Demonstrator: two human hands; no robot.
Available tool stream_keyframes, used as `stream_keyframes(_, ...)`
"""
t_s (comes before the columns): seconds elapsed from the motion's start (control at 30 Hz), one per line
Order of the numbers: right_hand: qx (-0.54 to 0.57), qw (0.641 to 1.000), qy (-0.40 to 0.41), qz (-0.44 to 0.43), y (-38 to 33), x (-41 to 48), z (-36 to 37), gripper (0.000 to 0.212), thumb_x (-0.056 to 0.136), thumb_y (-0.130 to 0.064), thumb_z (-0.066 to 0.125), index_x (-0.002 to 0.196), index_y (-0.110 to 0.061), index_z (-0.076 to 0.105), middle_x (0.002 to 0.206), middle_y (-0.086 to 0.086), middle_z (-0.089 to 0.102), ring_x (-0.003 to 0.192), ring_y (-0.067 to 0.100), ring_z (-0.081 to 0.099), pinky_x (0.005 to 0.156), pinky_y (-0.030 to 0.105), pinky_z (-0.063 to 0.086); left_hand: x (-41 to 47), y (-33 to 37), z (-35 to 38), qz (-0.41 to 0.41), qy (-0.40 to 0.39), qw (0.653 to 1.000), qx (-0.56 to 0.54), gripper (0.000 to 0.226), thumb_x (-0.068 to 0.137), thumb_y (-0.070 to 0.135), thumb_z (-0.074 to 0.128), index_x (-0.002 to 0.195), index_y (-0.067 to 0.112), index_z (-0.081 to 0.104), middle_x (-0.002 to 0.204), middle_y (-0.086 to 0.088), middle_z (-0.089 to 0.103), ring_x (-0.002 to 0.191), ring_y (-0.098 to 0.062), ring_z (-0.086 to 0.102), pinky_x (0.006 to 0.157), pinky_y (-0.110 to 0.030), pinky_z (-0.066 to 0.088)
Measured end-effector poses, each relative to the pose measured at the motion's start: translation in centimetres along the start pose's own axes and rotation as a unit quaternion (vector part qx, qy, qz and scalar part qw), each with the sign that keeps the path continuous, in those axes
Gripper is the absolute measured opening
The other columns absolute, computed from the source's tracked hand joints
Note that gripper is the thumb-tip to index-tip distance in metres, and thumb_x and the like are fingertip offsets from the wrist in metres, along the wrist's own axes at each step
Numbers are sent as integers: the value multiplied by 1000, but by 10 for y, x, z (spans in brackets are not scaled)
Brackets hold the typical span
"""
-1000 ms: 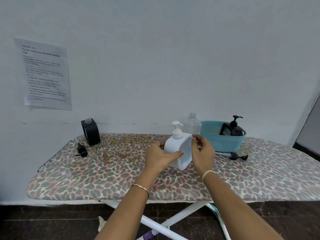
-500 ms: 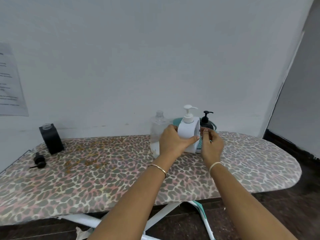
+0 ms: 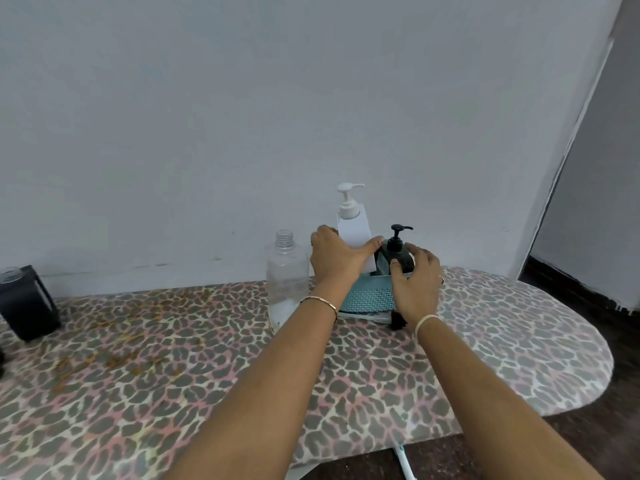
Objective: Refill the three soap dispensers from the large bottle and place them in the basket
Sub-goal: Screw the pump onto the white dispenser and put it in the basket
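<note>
1. Your left hand (image 3: 337, 259) grips the white square plastic soap dispenser (image 3: 353, 230), thumb across its front face and fingers round the back. It stands upright over the left part of the teal woven plastic basket (image 3: 367, 299). Its base is hidden, so you cannot tell whether it has landed.
2. Your right hand (image 3: 415, 282) is cupped on the black pump dispenser (image 3: 396, 251) already in the basket, thumb in front and fingers over its shoulder.
3. The white dispenser looks rigid and smooth-sided, likely heavy if filled and slick where soap has run. Hold the flat body low, not the pump head, which would likely sink under pressure.
4. The clear uncapped large bottle (image 3: 287, 278) stands just left of the basket on the leopard-print worktop (image 3: 173, 375). A second black dispenser (image 3: 26, 303) stands uncapped at the far left.
</note>
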State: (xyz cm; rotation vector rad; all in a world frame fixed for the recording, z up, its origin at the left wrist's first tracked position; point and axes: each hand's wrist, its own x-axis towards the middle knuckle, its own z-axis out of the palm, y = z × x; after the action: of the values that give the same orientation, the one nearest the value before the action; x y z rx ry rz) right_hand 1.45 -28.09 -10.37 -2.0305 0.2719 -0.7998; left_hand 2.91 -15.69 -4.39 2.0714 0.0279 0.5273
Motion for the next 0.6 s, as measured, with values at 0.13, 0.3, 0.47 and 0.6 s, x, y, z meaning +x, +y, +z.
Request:
stream_keyframes(0.13, -22, 999, -24, 25, 14, 11, 4, 46, 91, -28, 57, 134, -18, 47, 142, 9, 38, 133, 28, 33, 108, 41, 29, 14, -6, 16, -2, -13, 1000, 18, 82, 57, 63, 80, 108, 8, 48, 111, -7, 53, 102, -23, 56, 74, -33, 48)
stream_keyframes(0.3, -35, 998, -36, 33, 26, 15, 11, 51, 90, -30, 57, 138, -17, 44, 145, 7, 38, 137, 26, 29, 111, 41, 26, 24, -16, 37, -16, -67, 995, 66, 86, 56, 63, 81, 113, 8, 47, 115, -8, 50, 103, -24, 55, 77, -32, 45)
stream_keyframes(0.47, -31, 999, -29, 22, 35, 9, 16, 52, 93, -33, 52, 142, -20, 41, 147, 2, 36, 137, 22, 30, 110, 39, 26, 30, -20, 55, -19, -100, 988, 118, 89, 57, 60, 82, 119, 5, 47, 118, -10, 53, 113, -25, 52, 85, -34, 46)
stream_keyframes(0.6, -30, 999, -24, 15, 35, 7, 19, 52, 95, -34, 49, 144, -21, 39, 148, 0, 34, 137, 20, 31, 110, 39, 28, 35, -18, 63, -28, -163, 971, 174, 92, 56, 64, 81, 119, 3, 52, 116, -13, 60, 112, -28, 57, 82, -34, 50)
